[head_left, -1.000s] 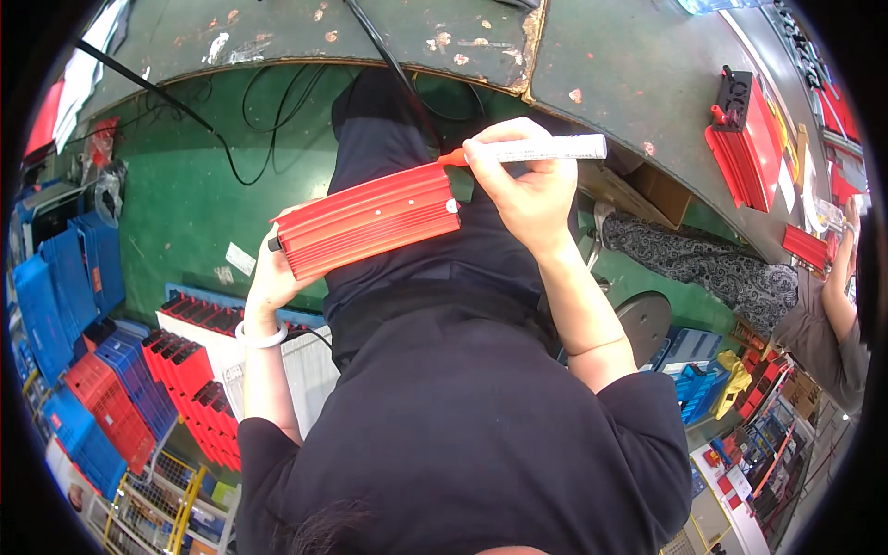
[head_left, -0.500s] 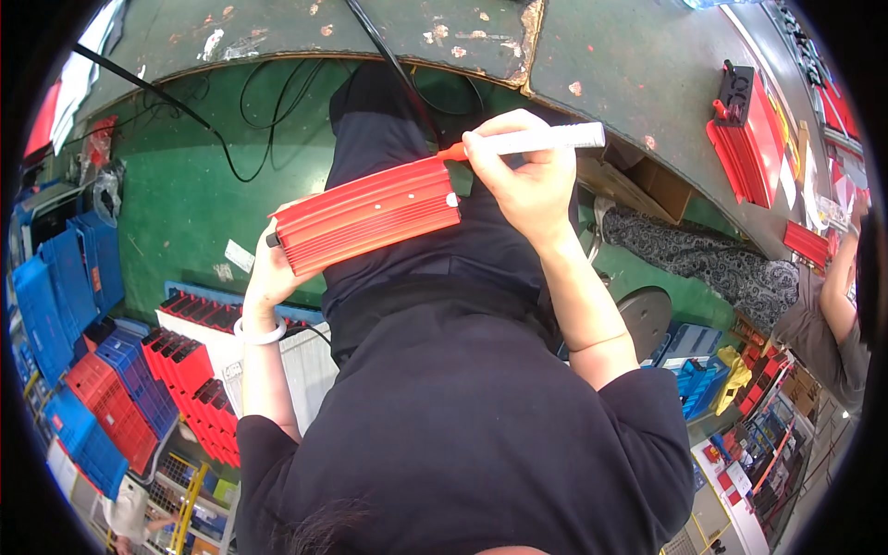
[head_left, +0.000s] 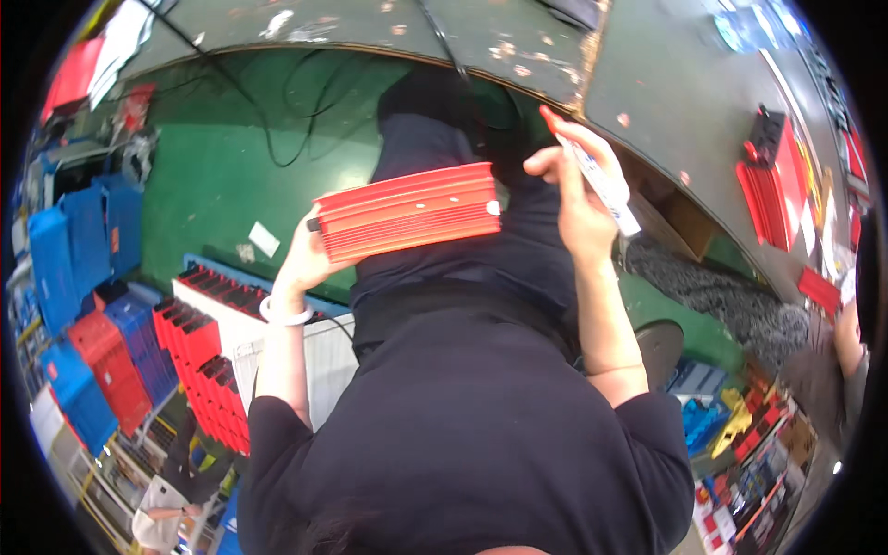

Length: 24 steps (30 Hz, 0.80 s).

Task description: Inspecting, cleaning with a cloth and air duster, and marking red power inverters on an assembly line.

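Green floor (head_left: 208, 199) behind; red case (head_left: 407, 218), long axis slanting up rightward

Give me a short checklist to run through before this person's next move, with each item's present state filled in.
1. Red box held: ok; the left hand grips the red box at its left end.
2. Both hands on the box: not ok; the right hand is apart from it.
3. Marker in hand: ok; the right hand holds the white marker.
4. Marker tip against the box: not ok; its red end points up and away.
5. Marker uncapped: cannot tell; the red end is too small to judge.
6. Bracelet clear of the box: ok; the white bracelet sits on the left wrist, below the box.
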Each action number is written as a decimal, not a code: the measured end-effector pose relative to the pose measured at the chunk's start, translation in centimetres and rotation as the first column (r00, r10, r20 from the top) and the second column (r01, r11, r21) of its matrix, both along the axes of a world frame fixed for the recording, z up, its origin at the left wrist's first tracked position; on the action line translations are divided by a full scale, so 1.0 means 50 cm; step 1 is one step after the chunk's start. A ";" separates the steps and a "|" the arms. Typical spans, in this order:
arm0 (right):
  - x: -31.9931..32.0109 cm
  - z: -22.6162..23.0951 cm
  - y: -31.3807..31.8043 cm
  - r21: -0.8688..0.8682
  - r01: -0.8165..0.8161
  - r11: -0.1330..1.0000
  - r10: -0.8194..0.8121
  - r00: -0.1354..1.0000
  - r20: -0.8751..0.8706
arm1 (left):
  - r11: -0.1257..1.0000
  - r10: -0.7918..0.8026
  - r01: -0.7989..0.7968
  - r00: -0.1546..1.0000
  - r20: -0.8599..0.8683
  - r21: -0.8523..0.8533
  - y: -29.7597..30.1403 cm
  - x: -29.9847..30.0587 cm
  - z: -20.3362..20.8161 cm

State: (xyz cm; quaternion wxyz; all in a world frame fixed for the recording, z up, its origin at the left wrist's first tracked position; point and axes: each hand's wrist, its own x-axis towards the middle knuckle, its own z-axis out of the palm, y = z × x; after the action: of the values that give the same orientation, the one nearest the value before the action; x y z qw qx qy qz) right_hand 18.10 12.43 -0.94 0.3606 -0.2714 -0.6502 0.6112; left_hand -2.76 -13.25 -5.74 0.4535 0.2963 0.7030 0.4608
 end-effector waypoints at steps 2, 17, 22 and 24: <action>0.018 -0.020 0.004 0.010 -0.096 0.995 0.095 0.994 0.048 | 0.999 0.000 -0.001 1.000 0.021 0.035 0.008 0.001 -0.004; -0.048 -0.092 -0.064 0.220 -0.452 0.865 0.461 0.887 0.007 | 0.963 0.200 -0.252 0.903 0.380 0.093 -0.082 -0.030 -0.119; -0.080 -0.098 -0.103 0.331 -0.356 0.874 0.402 0.912 -0.081 | 0.894 0.245 -0.389 0.839 0.486 0.223 -0.092 -0.021 -0.139; -0.086 -0.085 -0.112 0.240 -0.432 0.869 0.464 0.881 -0.094 | 0.900 0.283 -0.399 0.841 0.461 0.177 -0.108 -0.021 -0.133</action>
State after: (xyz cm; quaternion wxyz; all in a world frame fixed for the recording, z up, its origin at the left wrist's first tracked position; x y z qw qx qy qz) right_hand 13.79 6.82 -5.20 0.2829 -0.0266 -0.7280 0.6239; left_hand -3.79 -18.67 -12.39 0.4610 0.1162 0.5609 0.6778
